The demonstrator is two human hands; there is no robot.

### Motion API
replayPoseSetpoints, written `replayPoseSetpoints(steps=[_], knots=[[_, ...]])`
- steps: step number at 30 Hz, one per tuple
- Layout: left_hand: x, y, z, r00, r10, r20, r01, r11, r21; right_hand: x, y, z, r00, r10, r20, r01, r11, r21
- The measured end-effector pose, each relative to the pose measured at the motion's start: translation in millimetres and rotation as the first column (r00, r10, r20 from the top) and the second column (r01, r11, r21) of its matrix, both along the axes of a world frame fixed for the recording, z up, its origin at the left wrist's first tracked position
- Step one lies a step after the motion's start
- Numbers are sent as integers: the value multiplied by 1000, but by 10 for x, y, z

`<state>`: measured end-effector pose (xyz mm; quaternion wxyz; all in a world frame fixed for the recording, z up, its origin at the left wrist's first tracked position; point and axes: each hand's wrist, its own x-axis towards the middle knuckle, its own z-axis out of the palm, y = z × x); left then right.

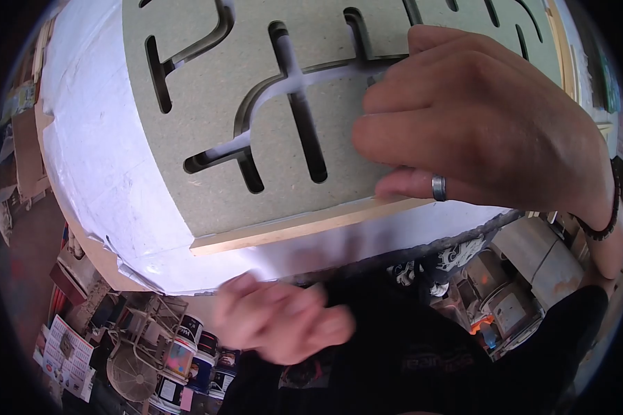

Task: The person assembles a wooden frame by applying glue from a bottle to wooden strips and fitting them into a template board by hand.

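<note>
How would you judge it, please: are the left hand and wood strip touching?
Apart: the head view shows white sheet between the left hand and wood strip.

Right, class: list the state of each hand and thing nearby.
Board: flat, slots cut in it
Wooden strip: along the board's near edge
White sheet: spread under the board, wrinkled
Right hand: fingers bent over the board, grip hidden
Left hand: fingers curled, blurred, grip unclear
Ring: worn
Bracelet: worn
</note>
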<state>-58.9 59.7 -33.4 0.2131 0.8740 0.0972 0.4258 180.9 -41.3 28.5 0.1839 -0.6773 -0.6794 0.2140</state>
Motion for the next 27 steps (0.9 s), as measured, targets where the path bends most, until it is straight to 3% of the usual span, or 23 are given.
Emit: replayPoseSetpoints(steps=[2,4,6,11,17,20,27], knots=[[117,-180,9,986,-122,-110,124,992,11,3,-18,15,999,3,34,-3,1000,-7],[86,-274,40,950,-119,-288,131,991,26,17,-29,86,998,-9,64,13,997,-72],[91,-214,53,898,-199,-393,273,951,142,-34,-78,73,991,-37,130,46,997,-67],[143,-275,93,831,-168,-530,289,945,153,54,-130,113,996,-61,69,66,994,-83],[149,-344,38,849,-140,-510,242,960,140,-40,-273,64,976,-117,182,131,989,-67],[186,-324,64,834,-166,-526,280,949,143,28,-368,42,977,-109,182,109,994,11],[233,-404,-38,907,-101,-409,150,985,89,161,-575,27,985,-113,130,112,994,18]])
